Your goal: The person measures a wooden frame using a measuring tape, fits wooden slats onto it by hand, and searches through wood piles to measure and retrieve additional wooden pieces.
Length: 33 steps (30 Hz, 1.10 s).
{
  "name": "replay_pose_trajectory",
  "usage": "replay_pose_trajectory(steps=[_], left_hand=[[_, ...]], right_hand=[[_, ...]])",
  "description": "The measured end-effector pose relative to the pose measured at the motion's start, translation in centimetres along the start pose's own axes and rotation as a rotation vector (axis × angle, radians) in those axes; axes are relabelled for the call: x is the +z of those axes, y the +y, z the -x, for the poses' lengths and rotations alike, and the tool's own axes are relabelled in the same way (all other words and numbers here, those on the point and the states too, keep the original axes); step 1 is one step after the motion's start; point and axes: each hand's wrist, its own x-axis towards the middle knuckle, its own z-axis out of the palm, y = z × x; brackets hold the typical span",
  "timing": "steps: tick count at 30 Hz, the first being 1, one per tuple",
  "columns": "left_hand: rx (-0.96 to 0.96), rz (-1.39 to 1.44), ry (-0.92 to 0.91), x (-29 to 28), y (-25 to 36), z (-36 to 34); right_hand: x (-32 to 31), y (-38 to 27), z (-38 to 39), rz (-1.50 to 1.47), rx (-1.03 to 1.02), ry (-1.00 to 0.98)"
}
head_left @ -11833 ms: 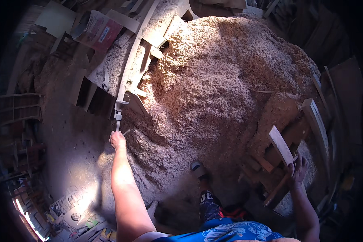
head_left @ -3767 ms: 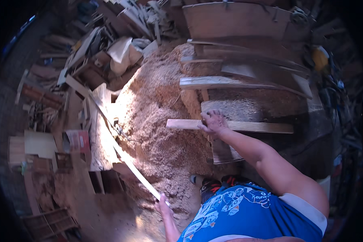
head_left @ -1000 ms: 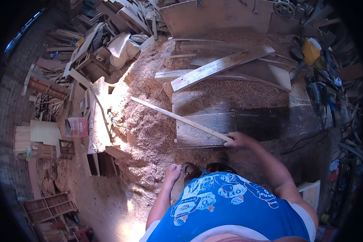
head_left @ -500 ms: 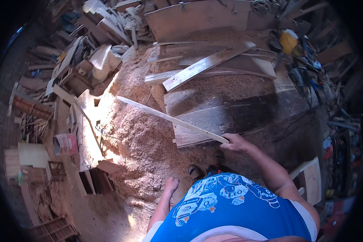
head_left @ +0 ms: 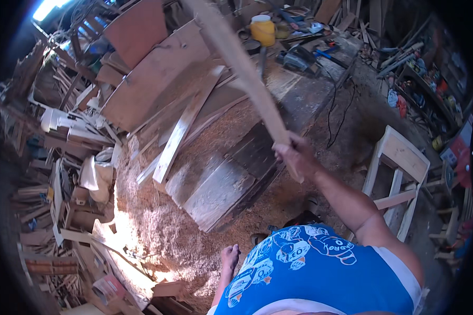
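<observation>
My right hand (head_left: 296, 153) is closed around the lower end of a long wooden slat (head_left: 249, 79). The slat is raised above the worktable and slants away to the far left, its upper end at the top of the view. Beneath it lies the low worktable (head_left: 220, 190) of weathered planks. A pale board (head_left: 189, 126) rests across other boards on its far left part. Low beside my body, my left hand (head_left: 229, 256) hangs over the sawdust with its fingers curled in and nothing showing in them.
Sawdust (head_left: 157, 218) is heaped left of the worktable. A yellow container (head_left: 263, 31) and a dark power tool (head_left: 298, 61) stand at its far end, with a black cable (head_left: 331, 115) trailing off the edge. To the right is a wooden frame (head_left: 404, 152). Scrap wood and a pale sack (head_left: 96, 173) crowd the left.
The slat has swung up from pointing far left to pointing away and up, still in my right hand. My view has turned right, bringing the wooden frame more fully into sight.
</observation>
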Motion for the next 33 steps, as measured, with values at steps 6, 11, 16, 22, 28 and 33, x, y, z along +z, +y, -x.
replay_pose_trajectory(steps=[6,11,16,22,28,33], left_hand=[[0.047,0.242,-0.049,5.8,10.8,-3.6],[0.243,0.103,-0.147,12.5,20.0,-6.9],[0.435,0.005,-0.222,16.2,28.5,-8.3],[0.4,-0.139,-0.347,17.9,37.0,-8.4],[0.456,-0.074,-0.482,20.6,41.3,-14.3],[0.633,-0.222,-0.499,20.8,47.6,-20.7]], right_hand=[[-16.9,3.0,0.8,0.093,0.079,0.446],[-29.4,11.3,4.5,0.423,0.216,0.837],[-37.4,12.3,5.3,0.413,0.255,0.927],[-44.4,9.6,4.6,0.064,0.216,0.916],[-45.7,15.7,8.0,0.181,0.677,1.089],[-43.2,21.3,12.8,0.331,0.792,1.254]])
